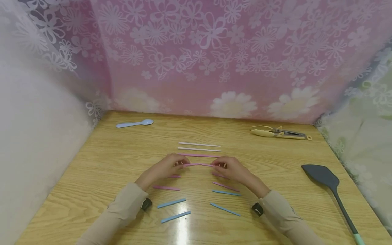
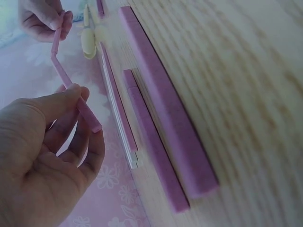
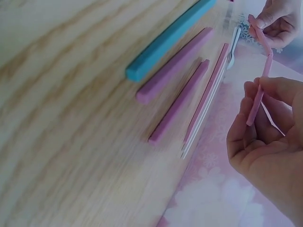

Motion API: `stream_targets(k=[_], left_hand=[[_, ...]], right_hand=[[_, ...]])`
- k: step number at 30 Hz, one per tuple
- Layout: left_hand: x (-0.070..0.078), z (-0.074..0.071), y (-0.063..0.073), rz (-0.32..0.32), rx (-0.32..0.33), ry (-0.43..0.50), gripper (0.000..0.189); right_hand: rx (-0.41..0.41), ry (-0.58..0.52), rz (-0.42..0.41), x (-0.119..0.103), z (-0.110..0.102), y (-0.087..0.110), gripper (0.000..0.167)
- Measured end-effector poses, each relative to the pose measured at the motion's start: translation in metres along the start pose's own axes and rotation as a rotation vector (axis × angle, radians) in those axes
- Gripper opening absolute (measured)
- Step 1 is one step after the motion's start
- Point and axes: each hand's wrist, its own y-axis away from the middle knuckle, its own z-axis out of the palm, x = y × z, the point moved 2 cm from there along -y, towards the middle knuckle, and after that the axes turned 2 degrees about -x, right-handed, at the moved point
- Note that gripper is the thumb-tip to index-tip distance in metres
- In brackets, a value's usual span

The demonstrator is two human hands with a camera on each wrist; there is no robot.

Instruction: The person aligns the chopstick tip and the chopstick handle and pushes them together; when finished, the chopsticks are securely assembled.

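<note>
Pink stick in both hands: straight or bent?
Bent: the pink stick kinks between the left hand and right hand; whether fully snapped, I cannot tell.

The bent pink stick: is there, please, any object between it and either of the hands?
Nothing visible stands in the way. The left hand and the right hand both pinch the bent pink stick directly, one on each side of its bend. The other pink sticks lie on the table, apart from it.
</note>
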Motion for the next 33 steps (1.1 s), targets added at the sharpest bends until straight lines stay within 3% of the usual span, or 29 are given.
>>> stream_targets(k=[9, 22, 25, 33], left_hand=[[0.002, 0.001, 0.001, -0.001, -0.003, 0.021, 0.022], [0.001, 0.003, -0.001, 0.050, 0.024, -0.020, 0.024], [0.001, 0.003, -0.001, 0.078, 0.037, -0.027, 0.024], [0.004, 0.003, 0.001, 0.075, 0.042, 0.009, 0.027]], right_hand=[[-0.002, -0.046, 0.031, -0.001, 0.004, 0.000, 0.021], [0.062, 0.002, -0.025, -0.001, 0.008, 0.002, 0.016], [0.076, -0.009, -0.037, -0.001, 0.008, 0.003, 0.015], [0.100, -0.060, -0.019, -0.002, 0.011, 0.004, 0.014]])
